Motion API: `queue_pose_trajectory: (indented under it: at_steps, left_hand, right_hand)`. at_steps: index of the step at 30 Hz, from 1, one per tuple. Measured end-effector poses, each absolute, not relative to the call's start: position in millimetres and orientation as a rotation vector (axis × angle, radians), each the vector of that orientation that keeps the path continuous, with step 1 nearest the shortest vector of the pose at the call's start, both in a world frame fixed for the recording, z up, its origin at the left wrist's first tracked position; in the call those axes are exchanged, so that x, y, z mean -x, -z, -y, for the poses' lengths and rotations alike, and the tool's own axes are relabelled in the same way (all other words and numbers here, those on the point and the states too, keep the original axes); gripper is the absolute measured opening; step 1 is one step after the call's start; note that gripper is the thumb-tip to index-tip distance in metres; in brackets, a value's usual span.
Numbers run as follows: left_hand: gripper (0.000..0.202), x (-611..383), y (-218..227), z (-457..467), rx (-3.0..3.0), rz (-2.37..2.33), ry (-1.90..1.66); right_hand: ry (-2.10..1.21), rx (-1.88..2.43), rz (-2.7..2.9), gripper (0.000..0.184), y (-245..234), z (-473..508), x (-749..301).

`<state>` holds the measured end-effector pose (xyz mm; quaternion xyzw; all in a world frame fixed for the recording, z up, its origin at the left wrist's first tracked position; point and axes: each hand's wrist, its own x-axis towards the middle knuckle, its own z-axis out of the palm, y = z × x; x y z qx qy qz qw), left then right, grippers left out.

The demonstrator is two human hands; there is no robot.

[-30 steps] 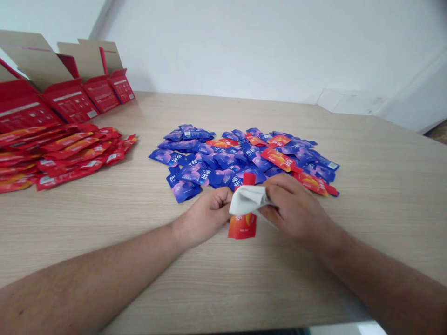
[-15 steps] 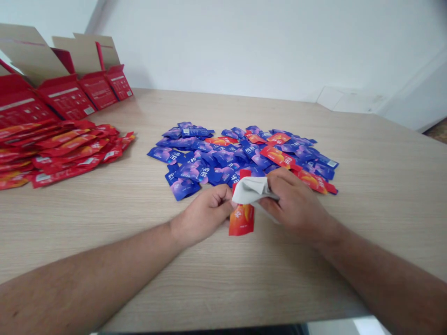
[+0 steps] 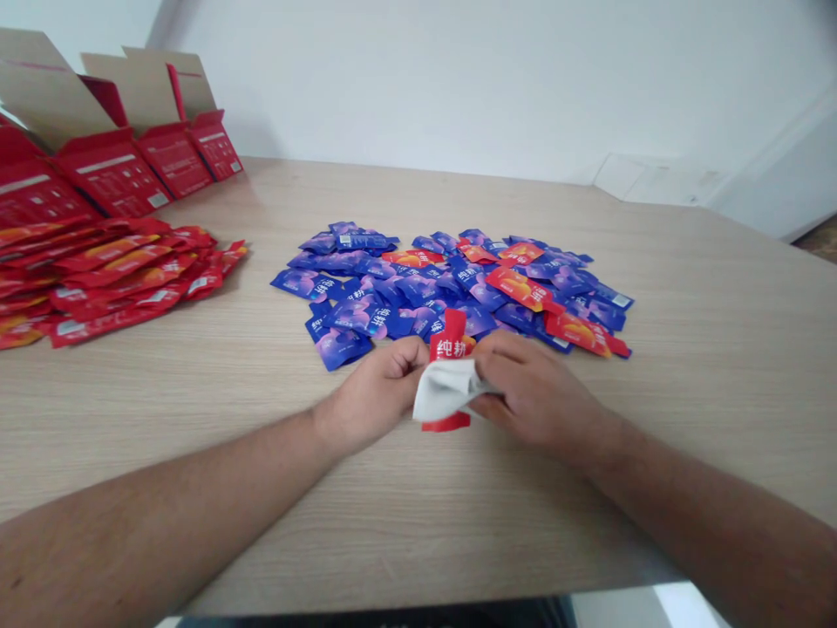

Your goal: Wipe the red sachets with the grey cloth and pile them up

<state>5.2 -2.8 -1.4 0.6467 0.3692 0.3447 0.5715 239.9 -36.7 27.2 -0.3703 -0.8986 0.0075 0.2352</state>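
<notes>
My left hand is closed on the left edge of a red sachet, which stands upright over the table with its narrow neck pointing away from me. My right hand is closed round a white cloth, and the cloth lies across the sachet's lower middle, covering part of its front. Just beyond both hands is a loose pile of blue sachets. A few red sachets lie among them. The fingertips of my right hand are partly hidden.
At the left lies a stacked heap of red sachets. Behind it stand several red cardboard boxes with raised flaps. The wooden table meets a white wall at the back. A white panel sits low on that wall.
The cloth in my right hand has moved down the sachet toward me, uncovering the printing on its upper part. My left hand keeps its hold.
</notes>
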Motion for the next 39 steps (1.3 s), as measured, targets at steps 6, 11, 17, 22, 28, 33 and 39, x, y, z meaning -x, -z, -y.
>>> queue_pose_trajectory:
  at_steps: [6,11,17,22,28,33,39]
  left_hand:
    - [0.026,-4.7,0.1,2.5,-1.562,-0.827,-0.782]
    - [0.026,-3.4,1.8,1.4,-1.568,-0.813,-0.728]
    - [0.027,-2.7,-1.7,1.7,-1.645,-0.798,-0.74]
    - [0.027,-3.6,-4.8,1.4,-1.655,-0.737,-0.723]
    - [0.024,-2.0,-2.9,2.0,-1.631,-0.792,-0.735]
    - [0.028,-2.2,-1.9,0.7,-1.648,-0.736,-0.721]
    - [0.026,-2.5,-1.4,1.4,-1.618,-0.772,-0.745]
  right_hand:
    - [-0.015,0.982,2.481,0.005,-31.6,39.7,-240.3]
    - [0.013,1.089,2.306,0.01,-31.5,34.4,-243.8]
    - [-0.014,0.871,2.501,0.005,-30.1,43.3,-234.6]
    - [0.067,1.111,2.224,0.012,-34.7,35.1,-244.7]
    - [-0.096,0.794,2.574,0.008,-31.1,44.3,-232.6]
    - [0.046,1.085,2.261,0.015,-36.1,31.4,-247.4]
    - [-0.099,0.975,2.398,0.018,-33.1,33.0,-242.0]
